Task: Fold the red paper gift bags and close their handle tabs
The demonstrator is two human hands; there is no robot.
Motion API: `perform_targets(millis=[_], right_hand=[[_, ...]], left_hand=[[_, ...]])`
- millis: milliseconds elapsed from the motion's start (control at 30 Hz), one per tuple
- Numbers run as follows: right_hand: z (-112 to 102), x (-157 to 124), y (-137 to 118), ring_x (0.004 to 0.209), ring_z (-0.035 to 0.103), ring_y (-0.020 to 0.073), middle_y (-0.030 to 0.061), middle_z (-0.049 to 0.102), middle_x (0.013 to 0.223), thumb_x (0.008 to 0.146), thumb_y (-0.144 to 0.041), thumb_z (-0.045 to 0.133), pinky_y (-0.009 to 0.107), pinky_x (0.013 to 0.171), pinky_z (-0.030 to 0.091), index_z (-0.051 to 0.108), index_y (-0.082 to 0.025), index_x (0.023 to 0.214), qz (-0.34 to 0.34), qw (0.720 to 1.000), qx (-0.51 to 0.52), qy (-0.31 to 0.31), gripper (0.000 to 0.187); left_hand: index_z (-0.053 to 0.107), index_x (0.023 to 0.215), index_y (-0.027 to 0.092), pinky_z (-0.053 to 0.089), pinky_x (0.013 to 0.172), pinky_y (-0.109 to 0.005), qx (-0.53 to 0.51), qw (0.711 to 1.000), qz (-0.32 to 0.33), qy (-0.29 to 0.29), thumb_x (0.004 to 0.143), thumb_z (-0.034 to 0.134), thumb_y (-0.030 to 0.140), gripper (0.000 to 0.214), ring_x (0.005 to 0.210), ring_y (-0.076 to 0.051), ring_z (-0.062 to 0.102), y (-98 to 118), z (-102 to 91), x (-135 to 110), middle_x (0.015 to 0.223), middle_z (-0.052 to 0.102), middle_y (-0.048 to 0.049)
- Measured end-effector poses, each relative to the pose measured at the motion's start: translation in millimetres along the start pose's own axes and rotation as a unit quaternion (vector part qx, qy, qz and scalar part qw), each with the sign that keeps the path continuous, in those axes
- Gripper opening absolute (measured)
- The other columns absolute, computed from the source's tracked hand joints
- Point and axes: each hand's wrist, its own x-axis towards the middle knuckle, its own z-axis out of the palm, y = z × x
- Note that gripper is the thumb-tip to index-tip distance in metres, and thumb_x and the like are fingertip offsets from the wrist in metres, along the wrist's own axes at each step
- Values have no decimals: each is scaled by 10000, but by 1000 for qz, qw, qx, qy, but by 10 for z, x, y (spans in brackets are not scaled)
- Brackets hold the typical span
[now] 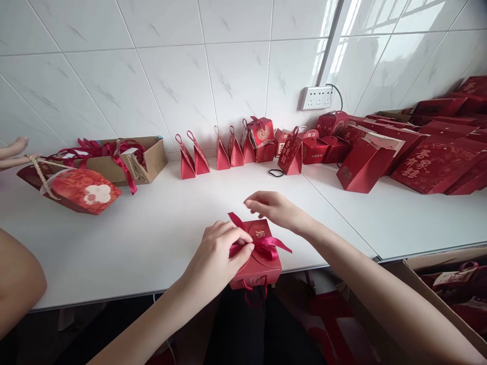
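Observation:
A small red gift box (pixel 258 266) sits at the near edge of the white table (pixel 160 228), with a red satin ribbon (pixel 262 244) tied in a bow on its lid. My left hand (pixel 216 258) is closed, pinching the bow's left loop between thumb and fingers. My right hand (pixel 276 208) hovers just behind the box, fingers loosely curled and apart, holding nothing. One ribbon tail points up toward my right hand.
Folded red boxes (pixel 228 152) line the wall, and larger red bags (pixel 418 152) pile up at right. A cardboard box of ribbons (pixel 125 159) stands at left. Another person's hand (pixel 13 152) holds a red pouch (pixel 81 190). A black hair tie (pixel 276 173) lies behind.

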Motion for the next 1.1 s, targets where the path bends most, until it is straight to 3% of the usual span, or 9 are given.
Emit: perform_targets(millis=[100, 200, 333, 500, 633, 800, 933, 1000, 1100], right_hand=[[-147, -222, 191, 792, 585, 175, 83, 659, 883, 884, -579, 492, 327, 737, 463, 647, -135, 894, 54, 998, -42, 12, 471], [-261, -467, 351, 756, 585, 181, 101, 662, 838, 809, -766, 430, 356, 752, 475, 656, -129, 778, 133, 984, -11, -117, 676], [-320, -621, 368, 704, 574, 153, 47, 639, 731, 715, -757, 592, 329, 739, 480, 601, -152, 678, 119, 974, 96, -167, 606], [-410, -479, 225, 562, 533, 116, -15, 571, 585, 663, -662, 719, 293, 623, 430, 552, -165, 644, 99, 985, 96, -105, 525], [-436, -242, 141, 546, 462, 102, -36, 533, 555, 627, -625, 761, 267, 557, 358, 583, -162, 667, 5, 998, 52, -24, 497], [-292, 79, 116, 656, 541, 132, 0, 610, 676, 644, -607, 752, 292, 650, 425, 592, -165, 693, -91, 994, 54, -28, 473], [-146, 268, 200, 663, 555, 141, 12, 621, 686, 647, -625, 737, 305, 670, 441, 602, -160, 695, -88, 995, 23, -41, 487], [-113, 256, 249, 701, 583, 157, 33, 648, 727, 707, -610, 703, 311, 691, 453, 611, -162, 724, -74, 997, -26, -25, 457], [-122, 23, 266, 806, 620, 183, 69, 674, 851, 822, -579, 613, 317, 730, 472, 619, -168, 869, -81, 991, -75, 70, 414]], left_hand=[[635, 792, 214, 496, 787, -336, -10, 1000, -1, -2, 852, 591, 146, 101, 771, -161, 611, -10, 1, -4, 755, 656, 20], [646, 809, 217, 496, 783, -336, -21, 1000, 9, 1, 865, 588, 170, 93, 771, -163, 608, -26, 6, -7, 763, 662, 14], [652, 816, 220, 487, 773, -322, -26, 1000, 13, 2, 903, 553, 194, 134, 781, -160, 603, -34, 4, -1, 790, 668, 7], [630, 781, 213, 473, 780, -325, -16, 1000, 6, -11, 885, 579, 170, 123, 771, -157, 597, -18, -1, 8, 775, 660, 21], [618, 786, 213, 473, 771, -323, -8, 1000, 6, -8, 883, 573, 161, 119, 759, -158, 600, 2, 3, 9, 760, 653, 24], [644, 1035, 235, 492, 792, -329, 18, 999, 32, 1, 898, 542, 161, 187, 726, -151, 596, 4, -3, 12, 726, 619, 31], [682, 1117, 238, 506, 782, -335, 55, 996, 70, 0, 924, 503, 167, 273, 766, -162, 593, -26, 9, 7, 774, 613, -8], [700, 1091, 226, 515, 771, -341, 63, 996, 69, 3, 923, 503, 174, 264, 764, -167, 585, -35, 18, 0, 772, 611, -16], [700, 1093, 208, 526, 781, -363, 72, 996, 58, 9, 917, 515, 194, 256, 811, -184, 585, -35, 20, -14, 827, 631, -37]])
